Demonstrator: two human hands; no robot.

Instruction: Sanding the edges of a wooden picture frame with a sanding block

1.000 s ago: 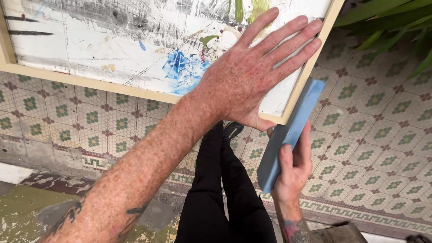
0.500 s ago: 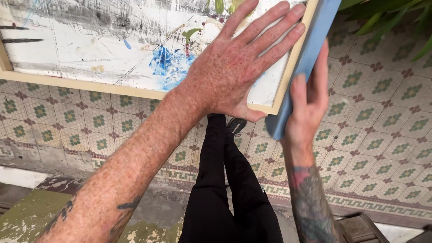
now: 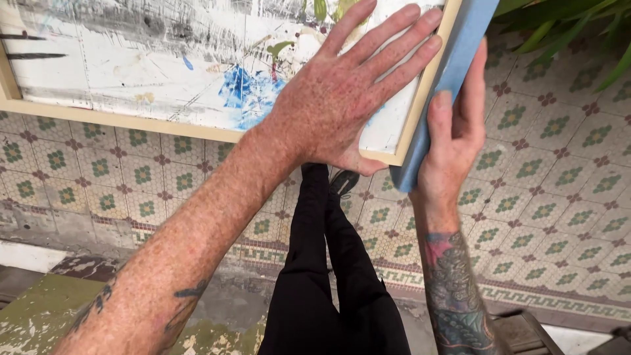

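Black-trousered legs (image 3: pixel 328 276) ran up the lower centre of the frame, with a flaking green-painted surface (image 3: pixel 39 315) at lower left and patterned floor tiles (image 3: pixel 559 197) spread across the right and middle. Left hand (image 3: pixel 348 98) lay flat, fingers spread, palm down on the painted panel (image 3: pixel 131 59) near its right edge; not closed on anything, just pressing. Right hand (image 3: pixel 453 131) was wrapped around a blue block (image 3: pixel 460 59), thumb on the near face, fingers behind, holding it long-side against the pale wooden frame (image 3: pixel 420 98) at the panel's right edge, upper centre-right of the frame. Panel itself filled the upper left and centre: white ground, grey scuffs, a blue smear, some green marks. Green plant leaves (image 3: pixel 578 33) sat beyond at upper right. Risk as I read it: the panel looked held up off the floor by the left palm alone, so sideways push from the block could skid or tilt it if the palm pressure eased. Block contacted a narrow edge, so a tilt of the wrist could ride it off the frame onto the painted face and mark it. What carried the panel's far side was out of view, could not tell.
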